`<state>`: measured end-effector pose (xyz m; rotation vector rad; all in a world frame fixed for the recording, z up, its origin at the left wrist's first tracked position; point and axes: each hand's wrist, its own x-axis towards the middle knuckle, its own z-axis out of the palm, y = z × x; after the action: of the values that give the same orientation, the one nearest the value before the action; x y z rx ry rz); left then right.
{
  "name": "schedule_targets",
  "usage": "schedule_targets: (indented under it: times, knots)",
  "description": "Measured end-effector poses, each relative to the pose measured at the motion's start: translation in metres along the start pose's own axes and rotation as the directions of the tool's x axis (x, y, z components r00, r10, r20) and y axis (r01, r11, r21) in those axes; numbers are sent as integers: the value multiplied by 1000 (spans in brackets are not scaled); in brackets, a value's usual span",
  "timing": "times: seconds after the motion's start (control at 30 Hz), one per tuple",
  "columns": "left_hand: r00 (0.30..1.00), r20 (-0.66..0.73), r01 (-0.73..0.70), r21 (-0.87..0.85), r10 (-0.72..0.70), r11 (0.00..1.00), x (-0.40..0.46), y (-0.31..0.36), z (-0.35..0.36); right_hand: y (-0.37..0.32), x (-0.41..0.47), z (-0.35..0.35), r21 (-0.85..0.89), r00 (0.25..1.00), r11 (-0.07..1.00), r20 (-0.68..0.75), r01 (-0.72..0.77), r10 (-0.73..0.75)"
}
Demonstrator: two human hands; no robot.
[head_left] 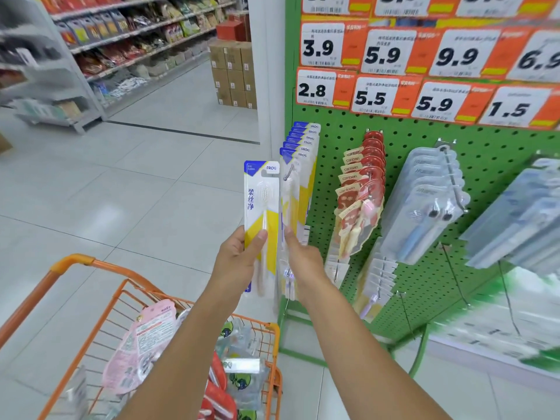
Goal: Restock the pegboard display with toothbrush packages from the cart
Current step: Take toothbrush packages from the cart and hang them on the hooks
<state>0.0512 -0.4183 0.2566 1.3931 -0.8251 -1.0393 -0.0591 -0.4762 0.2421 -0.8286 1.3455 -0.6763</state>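
My left hand [239, 259] grips a white, yellow and blue FROG toothbrush package [262, 201] upright, just left of the green pegboard [424, 147]. A row of several matching FROG packages [301, 177] hangs on the leftmost hook. My right hand [303, 256] reaches to the lower part of that hanging row, its fingers against the front package; the fingertips are hidden. The orange cart [75, 262] stands at the bottom left, holding pink, red and clear packages [145, 344].
Red Canban packages [363, 189] and clear blister packs [424, 204] hang further right on the pegboard, under orange price tags [381, 53]. Stacked cardboard boxes [233, 74] and stocked shelves [127, 40] line the tiled aisle behind.
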Motion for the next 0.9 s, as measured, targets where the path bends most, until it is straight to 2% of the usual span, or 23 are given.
schedule_targets:
  times: [0.07, 0.17, 0.27, 0.37, 0.5, 0.63, 0.83, 0.9]
  knots:
    - [1000, 22, -5, 10, 5, 1000, -2, -3, 0, 18, -12, -9, 14, 1000, 1000, 2, 3, -3]
    - [998, 55, -19, 31, 18, 999, -3, -5, 1, 26, -28, -21, 101, 981, 976, -4, 193, -193]
    - [996, 86, -18, 33, 15, 999, -1, -5, 6, 16, -33, -24, 73, 903, 906, 83, 416, -421]
    - [994, 111, -9, 9, 8, 1000, 0, -6, 11, 6, -28, -21, 22, 852, 854, 55, 520, -521]
    - [994, 111, -10, 27, 7, 1000, 3, -10, 13, 4, -18, -21, -5, 840, 840, 20, 543, -543]
    - [999, 30, 19, 28, -20, 999, 9, -16, 14, 8, -6, -16, -16, 837, 840, -67, 543, -543]
    - [985, -155, -44, 183, 73, 982, 21, -23, 10, -4, 12, -2, -304, 680, 730, -270, 612, -682]
    - [982, -175, -31, 206, 68, 978, 20, -25, 5, -7, 19, 6, -340, 660, 727, -308, 597, -686]
